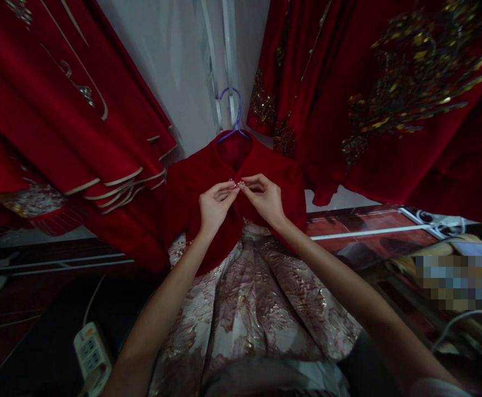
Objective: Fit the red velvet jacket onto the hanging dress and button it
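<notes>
A short red jacket [266, 160] hangs on a blue-purple hanger [237, 118], its two front edges meeting below the collar. My left hand [216, 204] pinches the front edge at upper chest height, fingers closed. From the other side my right hand [264, 199] pinches the same spot, its fingertips almost touching the left ones. A small, glinting fastener [241, 183] shows between the fingertips; its exact kind is too small to tell. Under the jacket falls a pleated skirt [241, 309] in pale, shiny brocade with a gold and mauve pattern.
Red garments with pale trim [100, 182] hang at left, and a red garment with gold sequin embroidery [410, 77] at right. A power strip [90, 347] with its cord lies at lower left. White metal rack bars [365, 231] run low behind the jacket.
</notes>
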The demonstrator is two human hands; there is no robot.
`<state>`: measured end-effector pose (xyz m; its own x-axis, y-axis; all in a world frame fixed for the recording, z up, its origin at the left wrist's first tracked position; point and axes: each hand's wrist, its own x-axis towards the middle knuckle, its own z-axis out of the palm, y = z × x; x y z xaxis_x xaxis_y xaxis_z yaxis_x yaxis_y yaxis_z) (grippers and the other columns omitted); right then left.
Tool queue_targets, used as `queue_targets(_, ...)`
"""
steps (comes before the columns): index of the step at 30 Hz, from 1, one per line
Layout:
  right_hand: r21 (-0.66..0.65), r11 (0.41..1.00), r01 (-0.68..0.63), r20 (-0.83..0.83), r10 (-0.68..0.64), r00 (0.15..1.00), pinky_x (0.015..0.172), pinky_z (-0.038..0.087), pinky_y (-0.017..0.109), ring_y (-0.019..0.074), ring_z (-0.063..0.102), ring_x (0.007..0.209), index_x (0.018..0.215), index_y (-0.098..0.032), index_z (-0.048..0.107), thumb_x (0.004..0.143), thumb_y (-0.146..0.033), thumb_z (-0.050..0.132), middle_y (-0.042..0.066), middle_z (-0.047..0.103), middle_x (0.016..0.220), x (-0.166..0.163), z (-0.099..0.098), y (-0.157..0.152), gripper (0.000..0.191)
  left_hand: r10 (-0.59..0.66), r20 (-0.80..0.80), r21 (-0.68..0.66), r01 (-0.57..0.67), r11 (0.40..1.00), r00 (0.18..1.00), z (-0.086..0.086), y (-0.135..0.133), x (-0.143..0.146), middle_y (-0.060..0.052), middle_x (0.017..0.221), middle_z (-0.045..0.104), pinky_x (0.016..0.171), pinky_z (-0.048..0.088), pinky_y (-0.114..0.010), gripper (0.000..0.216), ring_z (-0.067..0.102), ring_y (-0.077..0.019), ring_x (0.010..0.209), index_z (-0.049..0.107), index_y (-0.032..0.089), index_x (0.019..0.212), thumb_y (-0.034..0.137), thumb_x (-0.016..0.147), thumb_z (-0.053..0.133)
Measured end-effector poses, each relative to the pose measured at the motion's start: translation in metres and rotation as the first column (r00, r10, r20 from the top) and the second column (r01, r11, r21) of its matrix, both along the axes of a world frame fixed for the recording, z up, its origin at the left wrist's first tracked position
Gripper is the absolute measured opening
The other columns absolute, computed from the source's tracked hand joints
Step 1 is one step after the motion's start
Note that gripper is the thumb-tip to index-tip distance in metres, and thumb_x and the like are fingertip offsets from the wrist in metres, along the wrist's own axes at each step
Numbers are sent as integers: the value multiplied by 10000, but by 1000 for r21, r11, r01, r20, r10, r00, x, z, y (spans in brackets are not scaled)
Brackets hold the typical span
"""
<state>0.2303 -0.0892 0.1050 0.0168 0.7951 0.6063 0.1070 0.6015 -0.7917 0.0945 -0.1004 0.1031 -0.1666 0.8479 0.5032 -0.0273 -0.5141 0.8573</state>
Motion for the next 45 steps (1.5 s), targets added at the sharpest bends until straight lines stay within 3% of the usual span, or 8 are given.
queue_targets(4,27,997,70,-45,-69,997,809,569,300,164,683,854,975,-185,687,802,-370,646,49,711,989,-5,-3,1,256,46,-8,-8,-46,999,999,3,3,2,-88,904,738,827,569,-326,248,701,-164,796,707,127,887,226,663,747)
queue_targets(9,15,1000,23,-43,-22,999,864,554,329,181,686,877,1016,-198,706,775,-400,680,53,711,1020,-2,-3,1,316,47,-8,-19,-47,999,999,1,5,1,-88,915,739,825,576,-335,246,702,-167,795,716,127,891,226,667,741)
queue_targets(22,-89,992,-94,-113,84,990,801,565,325,177,683,806,983,-161,708,700,-394,741,68,723,962,3,-1,13,368,-10,-82,24,12,1000,997,0,12,-4,-83,913,741,840,574,-352,246,705,-182,817,723,137,889,285,694,735)
queue_targets(36,-34,998,61,59,-59,997,738,558,294,175,688,766,983,-156,696,689,-366,736,70,727,906,0,-4,20,363,-9,-144,-1,9,1000,990,-3,25,-9,-96,938,739,837,580,-370,277,709,-213,832,740,133,884,324,683,740)
queue_targets(45,-187,967,-176,-105,158,982,835,555,346,196,692,853,905,-163,721,630,-420,783,72,731,937,13,-4,29,382,-111,-183,-41,105,994,977,0,29,-16,-99,885,741,812,572,-367,305,703,-197,782,729,132,869,323,637,780)
